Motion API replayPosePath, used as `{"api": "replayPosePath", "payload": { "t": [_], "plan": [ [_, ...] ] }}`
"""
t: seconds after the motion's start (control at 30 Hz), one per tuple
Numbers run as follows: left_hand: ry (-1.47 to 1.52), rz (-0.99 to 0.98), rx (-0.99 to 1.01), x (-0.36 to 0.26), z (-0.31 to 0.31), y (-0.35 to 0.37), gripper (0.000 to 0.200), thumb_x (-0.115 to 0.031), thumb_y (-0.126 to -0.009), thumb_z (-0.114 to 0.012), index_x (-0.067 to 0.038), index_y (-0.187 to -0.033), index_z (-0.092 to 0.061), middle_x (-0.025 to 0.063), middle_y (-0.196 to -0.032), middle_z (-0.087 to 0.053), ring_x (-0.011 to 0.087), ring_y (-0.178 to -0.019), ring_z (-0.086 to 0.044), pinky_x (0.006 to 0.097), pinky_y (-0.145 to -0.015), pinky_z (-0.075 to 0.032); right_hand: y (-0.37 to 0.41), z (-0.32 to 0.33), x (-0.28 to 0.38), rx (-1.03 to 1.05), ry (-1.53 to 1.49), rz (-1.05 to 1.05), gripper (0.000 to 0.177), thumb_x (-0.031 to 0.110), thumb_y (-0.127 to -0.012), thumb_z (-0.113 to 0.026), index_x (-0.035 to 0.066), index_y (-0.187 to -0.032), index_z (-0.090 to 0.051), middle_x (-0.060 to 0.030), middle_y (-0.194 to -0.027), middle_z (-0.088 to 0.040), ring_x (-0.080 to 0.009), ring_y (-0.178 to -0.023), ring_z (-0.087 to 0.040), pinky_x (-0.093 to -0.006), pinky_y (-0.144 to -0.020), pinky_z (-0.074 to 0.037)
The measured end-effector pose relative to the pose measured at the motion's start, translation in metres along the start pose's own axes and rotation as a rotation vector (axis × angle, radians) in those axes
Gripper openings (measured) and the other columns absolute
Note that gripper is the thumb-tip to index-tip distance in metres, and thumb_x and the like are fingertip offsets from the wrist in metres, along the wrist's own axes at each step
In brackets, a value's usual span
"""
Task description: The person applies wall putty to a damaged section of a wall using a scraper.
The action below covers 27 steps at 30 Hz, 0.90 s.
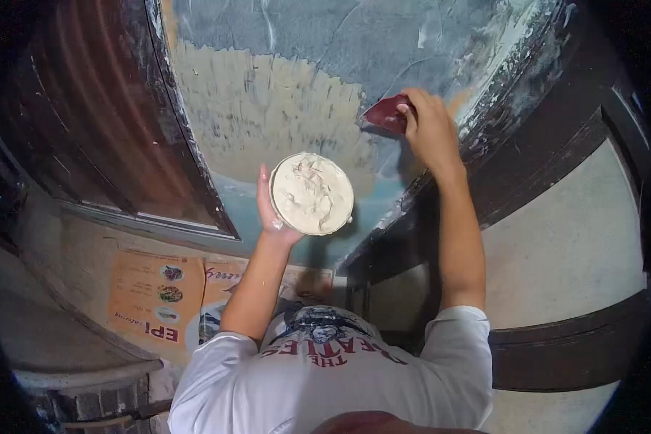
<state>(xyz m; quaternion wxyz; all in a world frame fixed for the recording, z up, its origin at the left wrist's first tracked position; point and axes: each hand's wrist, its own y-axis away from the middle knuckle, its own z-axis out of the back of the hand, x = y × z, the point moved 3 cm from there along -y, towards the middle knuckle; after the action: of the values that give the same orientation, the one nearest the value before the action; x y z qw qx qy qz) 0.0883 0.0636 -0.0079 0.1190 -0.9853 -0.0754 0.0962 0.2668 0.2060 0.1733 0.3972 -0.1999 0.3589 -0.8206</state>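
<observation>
My left hand (271,206) is wrapped round the side of a round tub of cream-coloured putty (312,194), held up in front of my chest. The putty's surface is rough and scooped. Pinched in my right hand (430,126) is a dark red putty scraper (385,114), its edge at the wall (267,108). A wide cream layer with grey streaks covers the wall to the left of the scraper. Above it the surface is grey-blue, and a teal band shows below.
Dark wooden frames (217,213) border the wall on the left, and a paint-smeared dark edge (499,108) runs along the right. Printed orange sheets (155,293) lie on the floor at the lower left. A dark panelled piece with pale panels (571,231) stands on the right.
</observation>
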Motion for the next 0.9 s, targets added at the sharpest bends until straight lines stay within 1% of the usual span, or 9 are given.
{"api": "replayPosePath", "payload": {
  "t": [0.1,0.13,0.23,0.37,0.5,0.53,0.67,0.77,0.9],
  "plan": [
    [-0.059,-0.037,-0.095,-0.002,0.0,0.003,0.085,-0.071,-0.097,-0.038,-0.002,-0.144,-0.052,0.0196,-0.142,-0.059,0.0382,-0.128,-0.058,0.0546,-0.108,-0.047,-0.001,-0.026,-0.009,0.011,0.003,0.004,0.016,0.016,-0.095,-0.065,0.016,-0.11,-0.065,-0.0059,-0.104,-0.069,-0.0356,-0.098,-0.062,-0.0491,-0.078,-0.053],
    [-0.03,-0.025,-0.035,-0.003,0.002,0.002,0.085,-0.072,-0.097,-0.039,-0.002,-0.144,-0.052,0.0196,-0.142,-0.058,0.0385,-0.128,-0.058,0.0555,-0.108,-0.047,-0.001,-0.026,-0.008,0.019,-0.006,-0.002,0.02,0.016,-0.096,-0.064,0.01,-0.115,-0.065,-0.0099,-0.109,-0.069,-0.0365,-0.1,-0.062,-0.0463,-0.082,-0.052],
    [-0.022,-0.022,-0.042,-0.003,0.001,0.006,0.085,-0.072,-0.097,-0.039,-0.002,-0.144,-0.052,0.0199,-0.142,-0.058,0.0392,-0.128,-0.058,0.0566,-0.108,-0.046,-0.006,-0.025,-0.01,-0.056,-0.008,-0.023,0.02,0.016,-0.096,-0.065,0.009,-0.115,-0.065,-0.0101,-0.109,-0.069,-0.0366,-0.1,-0.062,-0.0461,-0.083,-0.052],
    [-0.036,-0.045,-0.098,-0.004,0.004,0.009,0.087,-0.073,-0.096,-0.038,-0.003,-0.145,-0.051,0.0204,-0.142,-0.058,0.0401,-0.128,-0.058,0.0575,-0.108,-0.046,0.0,-0.02,-0.012,-0.062,-0.031,-0.04,0.02,0.017,-0.096,-0.065,0.01,-0.115,-0.066,-0.0093,-0.11,-0.069,-0.0364,-0.1,-0.062,-0.0456,-0.084,-0.052],
    [-0.06,-0.049,-0.08,-0.004,0.006,0.011,0.086,-0.072,-0.097,-0.038,-0.002,-0.146,-0.05,0.0199,-0.144,-0.057,0.0389,-0.129,-0.057,0.0552,-0.11,-0.045,0.008,-0.036,-0.007,0.024,0.018,-0.008,0.02,0.015,-0.096,-0.065,0.012,-0.115,-0.066,-0.0086,-0.108,-0.069,-0.0356,-0.101,-0.062,-0.0454,-0.085,-0.052],
    [-0.066,-0.047,-0.079,-0.003,0.003,0.012,0.085,-0.071,-0.097,-0.038,-0.002,-0.146,-0.05,0.0195,-0.144,-0.057,0.0386,-0.13,-0.057,0.0546,-0.11,-0.045,0.004,-0.036,-0.007,-0.043,-0.008,0.022,0.015,0.016,-0.095,-0.065,0.016,-0.109,-0.066,-0.0072,-0.102,-0.068,-0.0369,-0.097,-0.062,-0.0485,-0.079,-0.052],
    [-0.05,-0.06,-0.089,-0.004,0.001,0.015,0.085,-0.07,-0.098,-0.038,-0.002,-0.147,-0.05,0.0193,-0.144,-0.057,0.0383,-0.129,-0.057,0.0546,-0.11,-0.045,-0.011,-0.022,-0.012,-0.172,-0.045,-0.026,0.015,0.015,-0.095,-0.065,0.017,-0.11,-0.067,-0.0067,-0.103,-0.068,-0.0365,-0.098,-0.061,-0.048,-0.079,-0.052],
    [-0.041,-0.087,-0.078,-0.009,0.006,0.018,0.085,-0.07,-0.098,-0.038,-0.002,-0.147,-0.049,0.0196,-0.144,-0.057,0.0379,-0.129,-0.057,0.0543,-0.11,-0.045,-0.005,-0.015,-0.005,-0.084,0.002,-0.044,0.018,0.017,-0.097,-0.063,0.012,-0.114,-0.066,-0.0078,-0.111,-0.069,-0.0348,-0.104,-0.062,-0.0456,-0.085,-0.052],
    [-0.036,-0.099,-0.075,-0.011,0.011,0.023,0.086,-0.07,-0.098,-0.039,0.0,-0.148,-0.048,0.0216,-0.145,-0.056,0.0394,-0.13,-0.057,0.0551,-0.11,-0.046,0.006,-0.037,-0.004,0.084,0.117,-0.022,0.019,0.016,-0.095,-0.064,0.013,-0.114,-0.067,-0.0071,-0.108,-0.069,-0.0346,-0.1,-0.061,-0.0454,-0.083,-0.052]
  ]
}}
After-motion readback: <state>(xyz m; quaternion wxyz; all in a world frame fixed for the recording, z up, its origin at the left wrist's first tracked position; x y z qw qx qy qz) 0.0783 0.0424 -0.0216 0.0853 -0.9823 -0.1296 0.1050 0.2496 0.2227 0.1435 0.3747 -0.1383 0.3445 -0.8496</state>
